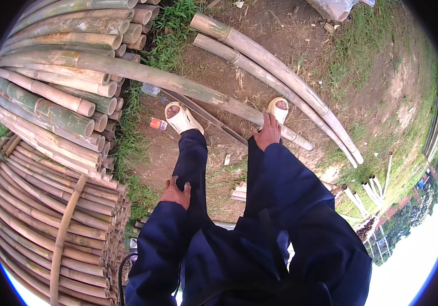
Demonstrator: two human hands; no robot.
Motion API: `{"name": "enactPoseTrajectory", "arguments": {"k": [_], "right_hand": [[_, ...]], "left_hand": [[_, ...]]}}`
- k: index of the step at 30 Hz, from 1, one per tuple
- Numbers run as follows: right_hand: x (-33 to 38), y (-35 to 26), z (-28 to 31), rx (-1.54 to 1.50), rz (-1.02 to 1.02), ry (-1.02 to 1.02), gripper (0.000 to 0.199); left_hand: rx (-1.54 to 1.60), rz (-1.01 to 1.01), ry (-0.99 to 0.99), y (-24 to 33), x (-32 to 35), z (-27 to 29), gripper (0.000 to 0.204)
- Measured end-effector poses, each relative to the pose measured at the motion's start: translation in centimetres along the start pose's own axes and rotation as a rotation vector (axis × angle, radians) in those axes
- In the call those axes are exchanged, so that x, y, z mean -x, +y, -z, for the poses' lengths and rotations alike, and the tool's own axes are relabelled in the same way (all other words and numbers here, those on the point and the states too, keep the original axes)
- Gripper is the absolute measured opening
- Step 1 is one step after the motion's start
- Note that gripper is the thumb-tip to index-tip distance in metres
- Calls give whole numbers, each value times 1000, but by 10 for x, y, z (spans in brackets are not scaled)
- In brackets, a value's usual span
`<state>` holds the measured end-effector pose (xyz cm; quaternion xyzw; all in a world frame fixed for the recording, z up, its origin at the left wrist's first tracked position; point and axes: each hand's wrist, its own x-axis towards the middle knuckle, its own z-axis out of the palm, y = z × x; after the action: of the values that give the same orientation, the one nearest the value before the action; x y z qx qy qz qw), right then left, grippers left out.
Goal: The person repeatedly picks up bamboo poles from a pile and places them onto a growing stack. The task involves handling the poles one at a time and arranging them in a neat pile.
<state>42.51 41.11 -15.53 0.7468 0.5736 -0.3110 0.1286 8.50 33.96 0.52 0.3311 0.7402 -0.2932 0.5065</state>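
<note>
A long greenish-tan bamboo pole (178, 80) runs from the stack at the left, past my feet, to its end right of my right hand. My right hand (268, 132) is closed over this pole near that end, fingers across the top and thumb on the near side. How firmly it grips cannot be seen. My left hand (176, 194) rests on my left trouser leg near the knee, fingers spread, holding nothing. Under the pole, between my cream clogs (182, 120), lies a long narrow brown bar (209, 116) with a dark groove; its material is unclear.
Cut bamboo poles (71, 92) are piled high at the left, above a second stack (40, 219) with an upright pole across it. Two pale poles (280, 71) lie on the ground beyond my right foot. An orange-red packet (158, 124) lies beside my left foot.
</note>
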Motion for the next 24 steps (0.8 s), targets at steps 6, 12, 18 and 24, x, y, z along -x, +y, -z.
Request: {"name": "enactPoseTrajectory", "arguments": {"k": [6,12,18,24], "right_hand": [[-44,123,-42,230,31,-313,99],[-61,138,-51,255,97,-351,72],[-25,100,41,28,304,-277,61],[-35,-82,91,-195,497,-114,51]], "left_hand": [[-111,24,-6,27,13,-31,65],[-166,80,-5,37,21,-41,70],[-124,66,-33,30,22,-27,70],[11,35,-103,5,13,-17,73]]}}
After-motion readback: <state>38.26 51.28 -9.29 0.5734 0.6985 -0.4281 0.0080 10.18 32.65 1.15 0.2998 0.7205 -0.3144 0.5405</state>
